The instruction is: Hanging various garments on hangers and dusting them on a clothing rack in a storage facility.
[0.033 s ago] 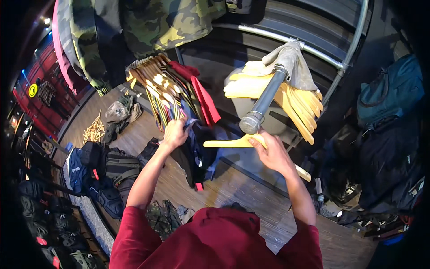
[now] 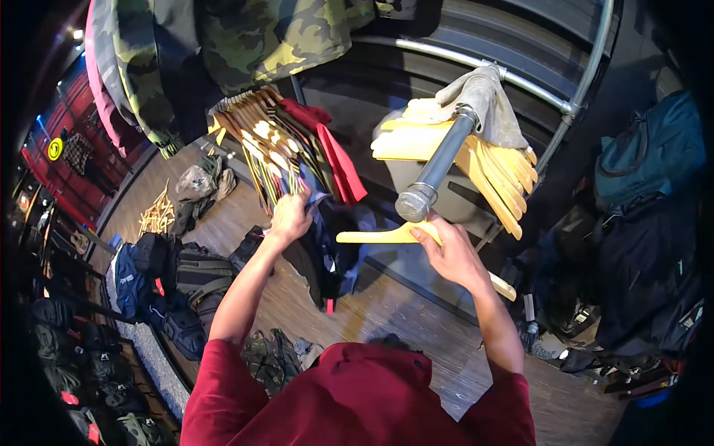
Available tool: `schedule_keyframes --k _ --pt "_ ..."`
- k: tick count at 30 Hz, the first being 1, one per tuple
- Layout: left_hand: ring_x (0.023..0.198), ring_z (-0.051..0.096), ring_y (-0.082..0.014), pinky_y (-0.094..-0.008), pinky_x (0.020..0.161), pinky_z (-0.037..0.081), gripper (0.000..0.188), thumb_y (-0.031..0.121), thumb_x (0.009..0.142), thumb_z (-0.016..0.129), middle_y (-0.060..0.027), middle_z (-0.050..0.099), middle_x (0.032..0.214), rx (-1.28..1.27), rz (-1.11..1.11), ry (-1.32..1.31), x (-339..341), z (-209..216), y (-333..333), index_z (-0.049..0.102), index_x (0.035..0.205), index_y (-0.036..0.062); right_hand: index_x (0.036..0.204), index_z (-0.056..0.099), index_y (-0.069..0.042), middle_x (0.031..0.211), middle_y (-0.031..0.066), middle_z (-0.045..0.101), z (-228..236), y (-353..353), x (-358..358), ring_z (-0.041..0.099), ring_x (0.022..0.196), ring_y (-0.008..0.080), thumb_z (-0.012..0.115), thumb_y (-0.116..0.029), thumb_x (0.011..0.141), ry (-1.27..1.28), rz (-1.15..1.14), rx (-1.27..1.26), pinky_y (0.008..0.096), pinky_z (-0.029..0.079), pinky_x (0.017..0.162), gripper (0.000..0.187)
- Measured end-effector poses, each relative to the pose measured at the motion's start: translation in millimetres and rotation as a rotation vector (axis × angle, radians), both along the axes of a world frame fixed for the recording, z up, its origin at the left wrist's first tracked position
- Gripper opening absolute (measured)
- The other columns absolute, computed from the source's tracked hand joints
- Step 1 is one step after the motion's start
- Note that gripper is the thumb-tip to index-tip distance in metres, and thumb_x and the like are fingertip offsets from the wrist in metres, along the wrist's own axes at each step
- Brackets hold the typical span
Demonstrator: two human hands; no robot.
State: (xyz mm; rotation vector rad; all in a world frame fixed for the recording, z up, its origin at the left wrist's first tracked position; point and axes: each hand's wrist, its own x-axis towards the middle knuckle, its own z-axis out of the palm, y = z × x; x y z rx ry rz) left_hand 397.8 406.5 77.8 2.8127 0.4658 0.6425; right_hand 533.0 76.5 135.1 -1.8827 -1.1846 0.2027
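My right hand is closed around the middle of a pale wooden clothes hanger, just below the capped end of a dark metal rail. One arm of that hanger points left and its other tip shows past my right wrist. The hanger's hook is hidden. My left hand is closed at the front of a row of hung clothes, on what looks like a dark garment that hangs down beside it. Its fingertips are partly hidden. Several more wooden hangers hang along the rail, and a grey cloth drapes over its far end.
Wooden hangers with clothes fill a rail at left, with a red garment among them. Camouflage clothing hangs above. Backpacks, loose hangers and crumpled clothes lie lower left. A teal bag hangs at right.
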Motion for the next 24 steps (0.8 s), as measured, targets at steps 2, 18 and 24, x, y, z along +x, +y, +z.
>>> schedule_keyframes --k 2,18,24 --pt "0.074 0.063 -0.0451 -0.0514 0.07 0.051 0.018 0.016 0.082 0.067 -0.027 0.062 0.072 0.004 0.041 -0.009 11 11 -7 0.061 0.091 0.0013 0.117 0.059 -0.002 0.087 0.0251 0.065 -1 -2 4 0.063 0.081 0.0454 0.061 -0.021 0.096 -0.009 -0.003 0.045 0.0436 0.05 0.068 0.028" --pt "0.084 0.064 -0.0443 -0.0485 0.071 0.051 0.021 0.0 0.079 0.06 -0.0265 0.064 0.082 -0.287 -0.258 -0.051 35 50 -48 0.06 0.1 -0.0012 0.109 0.064 -0.001 0.071 0.015 0.063 -21 25 -6 0.057 0.06 0.0233 0.059 -0.029 0.098 0.136 -0.044 0.121 0.0373 0.045 0.058 0.03" --pt "0.074 0.061 -0.0406 -0.0401 0.068 0.048 0.024 -0.008 0.072 0.052 -0.0225 0.057 0.075 -0.43 -0.596 -0.197 57 94 -122 0.055 0.096 -0.0023 0.094 0.066 0.0 0.07 0.012 0.064 -44 36 0 0.061 0.061 0.0216 0.062 -0.014 0.092 0.05 -0.116 0.331 0.0345 0.047 0.059 0.014"
